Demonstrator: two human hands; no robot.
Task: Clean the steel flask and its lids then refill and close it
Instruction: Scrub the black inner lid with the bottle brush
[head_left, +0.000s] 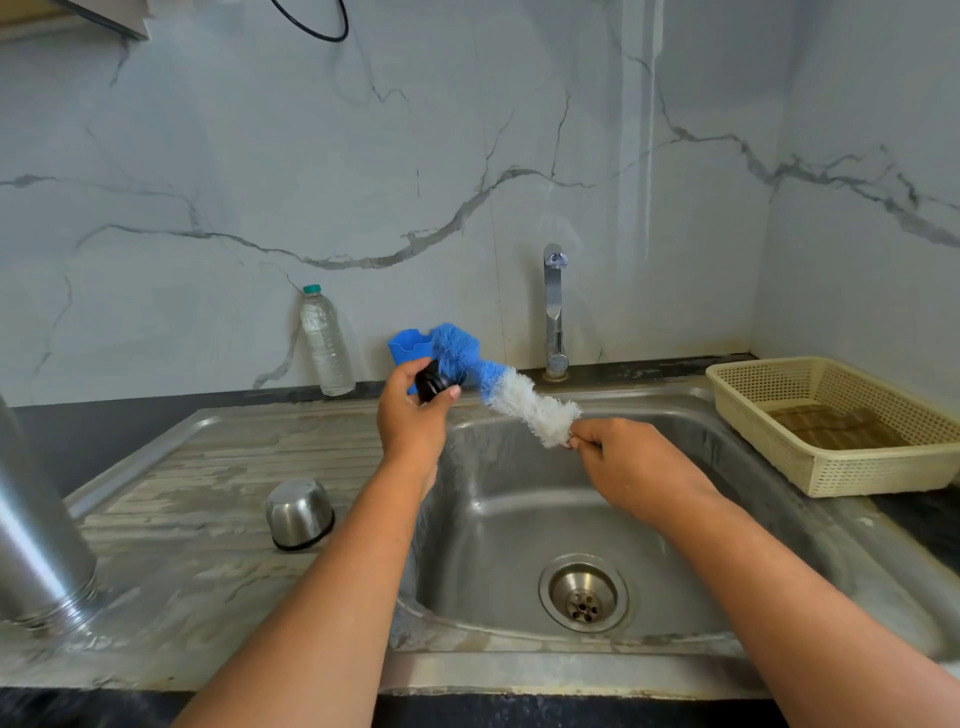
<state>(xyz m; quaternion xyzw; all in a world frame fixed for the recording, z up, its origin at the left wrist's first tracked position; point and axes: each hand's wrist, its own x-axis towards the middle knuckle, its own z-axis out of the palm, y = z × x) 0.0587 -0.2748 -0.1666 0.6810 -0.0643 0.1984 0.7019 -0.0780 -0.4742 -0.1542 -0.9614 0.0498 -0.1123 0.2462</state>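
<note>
Left hand around black lid

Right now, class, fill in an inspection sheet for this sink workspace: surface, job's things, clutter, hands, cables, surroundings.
Surface: steel drainboard, wet and streaked.
Job's things: steel flask mouth-down at left; cup lid inverted on drainboard; black inner lid and brush in hand.
Clutter: water bottle, blue plastic piece, cream basket.
Hands: left hand grips the black inner lid; right hand pinches the brush's handle.
Cables: black cable looped high on wall.
Surroundings: marble wall; tap, no stream seen.
</note>
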